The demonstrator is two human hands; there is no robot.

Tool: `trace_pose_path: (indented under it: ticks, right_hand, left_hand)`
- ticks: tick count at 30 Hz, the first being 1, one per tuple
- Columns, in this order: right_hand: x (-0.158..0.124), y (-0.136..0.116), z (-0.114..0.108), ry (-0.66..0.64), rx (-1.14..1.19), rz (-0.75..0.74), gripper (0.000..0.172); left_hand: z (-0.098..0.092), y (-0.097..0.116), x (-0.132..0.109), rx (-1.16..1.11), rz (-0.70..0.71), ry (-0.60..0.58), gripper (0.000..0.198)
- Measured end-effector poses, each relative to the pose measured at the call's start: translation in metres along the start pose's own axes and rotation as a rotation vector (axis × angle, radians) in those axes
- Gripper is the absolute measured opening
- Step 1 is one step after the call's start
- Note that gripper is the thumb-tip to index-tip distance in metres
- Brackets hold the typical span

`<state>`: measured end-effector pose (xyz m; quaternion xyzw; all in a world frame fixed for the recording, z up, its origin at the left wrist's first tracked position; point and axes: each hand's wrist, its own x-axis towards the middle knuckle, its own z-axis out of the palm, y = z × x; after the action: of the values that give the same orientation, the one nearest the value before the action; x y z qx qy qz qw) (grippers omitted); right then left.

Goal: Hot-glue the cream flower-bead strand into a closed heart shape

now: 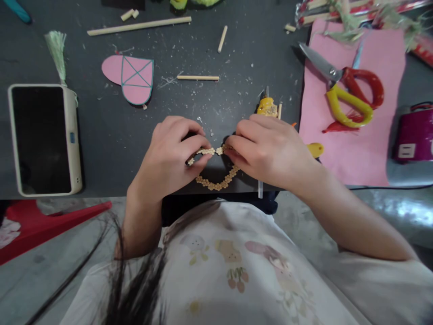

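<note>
Between my hands is a beige flower trim (216, 185), a narrow strip of small linked blossoms. My left hand (172, 155) pinches one stretch of it between thumb and fingers. On the other side, my right hand (267, 149) grips another part near its fingertips. The two held parts come close together at the middle, and the rest hangs in a loop below, by the table edge. Just beyond my right hand lies a yellow glue gun (267, 107), partly covered by that hand. A clear glue stick (260, 189) pokes out beneath my right wrist.
Scissors (345, 83) with red and yellow handles lie on a pink sheet (365, 158) at right. A pink cutout (137, 79) and several wooden sticks (138, 26) are on the dark table (162, 99). A phone (43, 140) is at left, a purple object (415, 133) far right.
</note>
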<state>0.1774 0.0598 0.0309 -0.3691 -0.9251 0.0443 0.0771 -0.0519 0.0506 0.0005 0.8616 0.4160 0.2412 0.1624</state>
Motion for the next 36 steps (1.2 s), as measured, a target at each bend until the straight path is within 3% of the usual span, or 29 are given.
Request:
trace_pose_path:
  ticks: [36]
  right_hand:
    - [0.0014, 0.0024, 0.0047, -0.029, 0.079, -0.004, 0.025]
  left_hand:
    - [-0.0001, -0.0010, 0.0012, -0.012, 0.009, -0.017, 0.009]
